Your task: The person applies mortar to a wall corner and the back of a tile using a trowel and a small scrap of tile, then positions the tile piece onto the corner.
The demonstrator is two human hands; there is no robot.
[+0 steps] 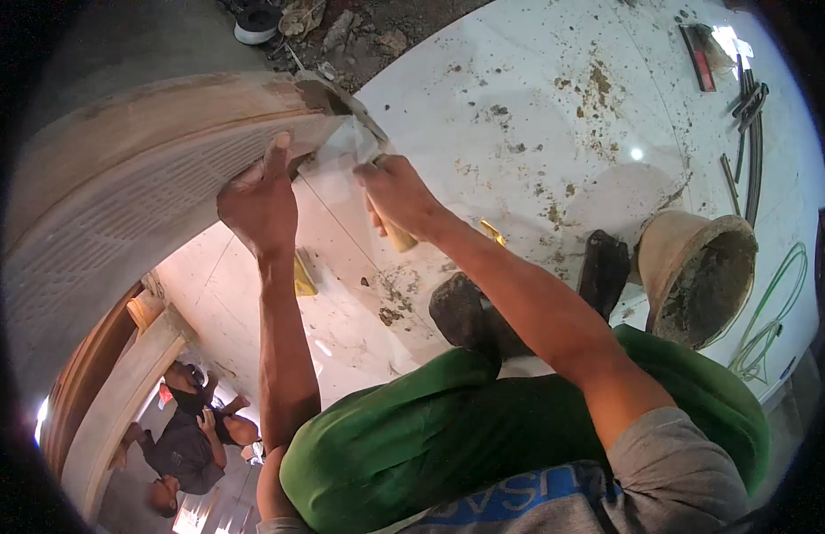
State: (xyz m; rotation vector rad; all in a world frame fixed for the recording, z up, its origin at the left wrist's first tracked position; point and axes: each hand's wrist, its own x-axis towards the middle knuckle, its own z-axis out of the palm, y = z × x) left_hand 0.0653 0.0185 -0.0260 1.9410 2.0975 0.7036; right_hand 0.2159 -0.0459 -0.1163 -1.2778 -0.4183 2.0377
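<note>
The right hand's fingers (pixel 374 210) wrap round the handle of a trowel-like tool (pixel 400 238), its pale blade at the far end of a pale, ribbed slab (pixel 163 169). The left hand (pixel 263 205) has its thumb up against the slab's ribbed face; its other fingers are mostly hidden, so I cannot tell how they close. The slab stretches off to the left. Right of the knees, a tilted bucket (pixel 654 258) holds grey material (pixel 704 289); beyond it lies green cord (pixel 758 351).
</note>
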